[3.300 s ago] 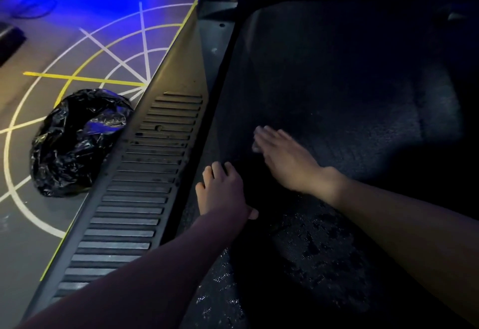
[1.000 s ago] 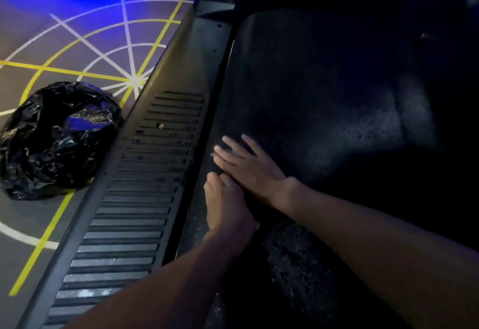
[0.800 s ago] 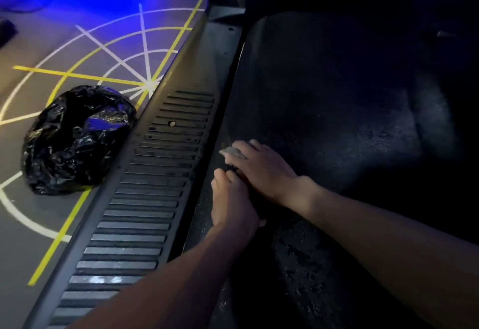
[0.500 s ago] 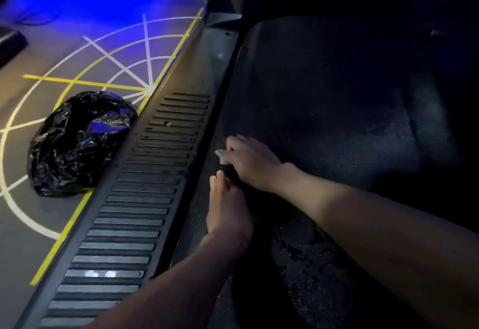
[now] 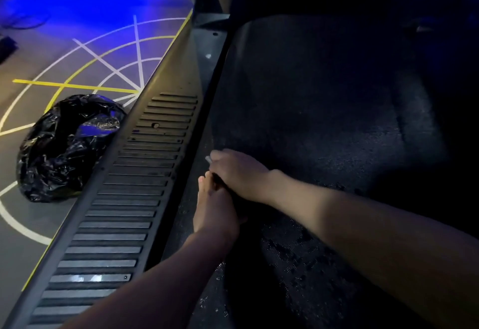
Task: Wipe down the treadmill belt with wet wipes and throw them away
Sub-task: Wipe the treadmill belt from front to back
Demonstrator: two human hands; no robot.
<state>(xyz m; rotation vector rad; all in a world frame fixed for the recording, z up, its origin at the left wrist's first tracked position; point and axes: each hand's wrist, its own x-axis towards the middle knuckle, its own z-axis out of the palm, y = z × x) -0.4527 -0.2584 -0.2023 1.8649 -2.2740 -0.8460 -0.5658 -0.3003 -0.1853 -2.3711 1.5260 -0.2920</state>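
Together, hands point(image 5: 234, 175) on belt point(image 5: 324, 121), wipe point(image 5: 208, 158) pinched

Dim gym or fitness studio, seen from low over a treadmill. The dark, textured treadmill belt point(image 5: 324, 121) fills the right side, with a grey ribbed side rail point(image 5: 129, 199) along its left edge. Beyond the rail, the grey floor point(image 5: 26, 51) carries white and yellow training lines point(image 5: 138, 51) in arcs and spokes, washed in blue light. A crumpled black bin bag point(image 5: 67, 144) sits on the floor beside the rail.

The left hand point(image 5: 215, 209) and right hand point(image 5: 238, 173) are bare, as are both forearms point(image 5: 363, 227) in view.
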